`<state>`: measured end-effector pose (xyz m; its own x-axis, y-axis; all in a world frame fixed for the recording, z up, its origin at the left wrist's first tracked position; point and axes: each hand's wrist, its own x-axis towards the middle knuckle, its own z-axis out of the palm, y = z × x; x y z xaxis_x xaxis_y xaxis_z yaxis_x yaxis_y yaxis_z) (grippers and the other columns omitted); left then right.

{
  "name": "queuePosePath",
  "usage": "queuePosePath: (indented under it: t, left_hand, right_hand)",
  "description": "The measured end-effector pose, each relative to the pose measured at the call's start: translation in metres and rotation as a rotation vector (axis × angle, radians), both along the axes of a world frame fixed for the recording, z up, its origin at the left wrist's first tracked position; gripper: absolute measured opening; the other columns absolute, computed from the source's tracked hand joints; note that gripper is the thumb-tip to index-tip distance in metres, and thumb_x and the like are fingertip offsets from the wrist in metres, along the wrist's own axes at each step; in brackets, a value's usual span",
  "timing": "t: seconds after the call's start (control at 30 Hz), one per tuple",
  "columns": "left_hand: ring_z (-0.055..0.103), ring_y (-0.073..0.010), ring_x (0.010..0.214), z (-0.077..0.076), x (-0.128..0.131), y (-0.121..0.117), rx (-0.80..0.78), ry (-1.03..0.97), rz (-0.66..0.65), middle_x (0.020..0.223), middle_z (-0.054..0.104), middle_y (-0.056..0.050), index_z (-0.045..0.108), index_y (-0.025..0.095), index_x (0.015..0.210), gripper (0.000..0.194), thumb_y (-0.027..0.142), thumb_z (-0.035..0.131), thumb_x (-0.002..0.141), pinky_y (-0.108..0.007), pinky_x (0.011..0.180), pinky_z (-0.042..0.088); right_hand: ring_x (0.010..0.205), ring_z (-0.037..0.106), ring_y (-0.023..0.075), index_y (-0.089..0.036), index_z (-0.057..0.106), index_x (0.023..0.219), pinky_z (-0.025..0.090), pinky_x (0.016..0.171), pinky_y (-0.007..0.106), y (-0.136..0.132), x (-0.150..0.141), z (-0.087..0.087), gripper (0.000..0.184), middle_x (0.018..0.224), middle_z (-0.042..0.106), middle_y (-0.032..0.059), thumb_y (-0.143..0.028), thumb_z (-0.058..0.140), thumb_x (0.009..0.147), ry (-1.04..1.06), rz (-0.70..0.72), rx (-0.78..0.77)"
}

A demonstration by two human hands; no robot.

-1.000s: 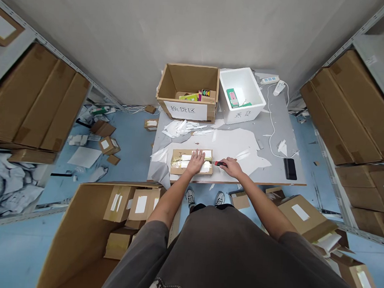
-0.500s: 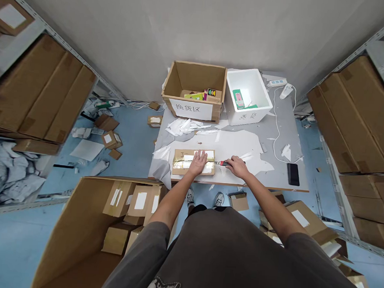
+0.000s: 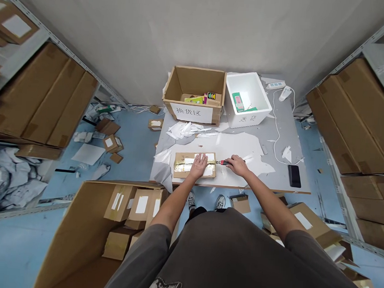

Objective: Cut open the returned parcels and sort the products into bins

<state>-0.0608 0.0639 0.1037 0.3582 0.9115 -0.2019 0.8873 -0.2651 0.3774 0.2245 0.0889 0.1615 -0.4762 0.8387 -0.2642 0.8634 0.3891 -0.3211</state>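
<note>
- Resting on the taped cardboard parcel (image 3: 184,161) is the person's left hand (image 3: 199,164), palm down, fingers stretched out flat and not curled around anything.
- The right hand (image 3: 237,165) is closed around the box cutter (image 3: 224,162), which has a red and black handle. The blade points to 9 o'clock and reaches the parcel's right end.
- The parcel lies flat near the front edge of the gray table (image 3: 281,135). Take it as the middle of a clock, with 12 toward the wall (image 3: 200,26).
- Under the parcel and out toward 2 o'clock is a big white paper sheet (image 3: 241,143).
- At 11 o'clock, near the parcel, is a heap of torn white paper (image 3: 183,130).
- At 12 o'clock stands an open carton (image 3: 199,79) with a white sign (image 3: 190,112) on its front and small bright boxes inside.
- At 1 o'clock, just beside that carton, is a white foam box (image 3: 250,120) with a green and pink box (image 3: 238,102) in it.
- At 3 o'clock, well apart, lies a black phone (image 3: 294,175).
- Between 7 and 8 o'clock, lower than the table, is a huge open carton (image 3: 77,223) with brown boxes (image 3: 120,202) in it.
</note>
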Motion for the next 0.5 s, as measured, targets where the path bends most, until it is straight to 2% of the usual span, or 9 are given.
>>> queuePosePath:
  t: [0.13,0.2,0.27,0.37,0.43,0.5]
  left_hand:
    - [0.020,-0.0327,0.166,0.005,0.000,-0.001,0.009,0.005,-0.003,0.171,0.039,-0.018,0.043,0.019,0.164,0.061,0.032,0.051,0.106,-0.064,0.134,0.020]
    - [0.024,-0.0319,0.166,0.010,0.000,-0.002,0.023,0.009,0.002,0.170,0.043,-0.016,0.047,0.020,0.161,0.056,0.033,0.050,0.106,-0.062,0.134,0.022]
    - [0.028,-0.0311,0.165,0.016,-0.001,-0.001,0.039,0.006,0.005,0.168,0.046,-0.016,0.052,0.020,0.157,0.052,0.034,0.051,0.107,-0.059,0.134,0.024]
    - [0.032,-0.0304,0.163,0.027,-0.011,0.006,0.029,-0.026,-0.043,0.166,0.049,-0.015,0.058,0.019,0.151,0.051,0.039,0.057,0.104,-0.053,0.133,0.029]
    - [0.031,-0.0297,0.163,0.035,-0.027,0.013,0.018,-0.045,-0.085,0.167,0.049,-0.013,0.059,0.020,0.151,0.053,0.041,0.061,0.102,-0.050,0.133,0.030]
    - [0.027,-0.0301,0.165,0.043,-0.052,0.022,0.019,-0.025,-0.069,0.169,0.046,-0.012,0.057,0.022,0.154,0.057,0.043,0.062,0.101,-0.049,0.133,0.029]
  right_hand:
    - [0.112,0.060,0.0296,-0.023,0.072,0.124,0.046,0.090,0.037,-0.004,0.009,-0.002,0.029,0.117,0.069,0.0137,-0.036,0.058,0.103,0.087,-0.162,-0.050]
    - [0.105,0.063,0.0272,-0.023,0.069,0.123,0.048,0.086,0.035,-0.015,0.012,-0.006,0.029,0.110,0.071,0.0106,-0.038,0.057,0.101,0.213,-0.327,-0.123]
    - [0.091,0.065,0.0248,-0.024,0.065,0.119,0.051,0.078,0.034,-0.034,0.008,-0.011,0.031,0.095,0.070,0.0055,-0.046,0.056,0.100,0.385,-0.535,-0.227]
    - [0.066,0.061,0.0223,-0.026,0.057,0.103,0.051,0.060,0.033,-0.072,-0.025,-0.023,0.043,0.070,0.059,-0.0023,-0.067,0.060,0.090,0.657,-0.862,-0.388]
    - [0.059,0.059,0.0205,-0.027,0.051,0.094,0.050,0.055,0.032,-0.099,-0.061,-0.031,0.050,0.064,0.056,-0.0036,-0.073,0.067,0.082,0.824,-1.015,-0.467]
    - [0.056,0.058,0.0193,-0.028,0.048,0.090,0.051,0.052,0.031,-0.119,-0.097,-0.039,0.053,0.062,0.056,-0.0037,-0.072,0.074,0.076,0.923,-1.105,-0.531]
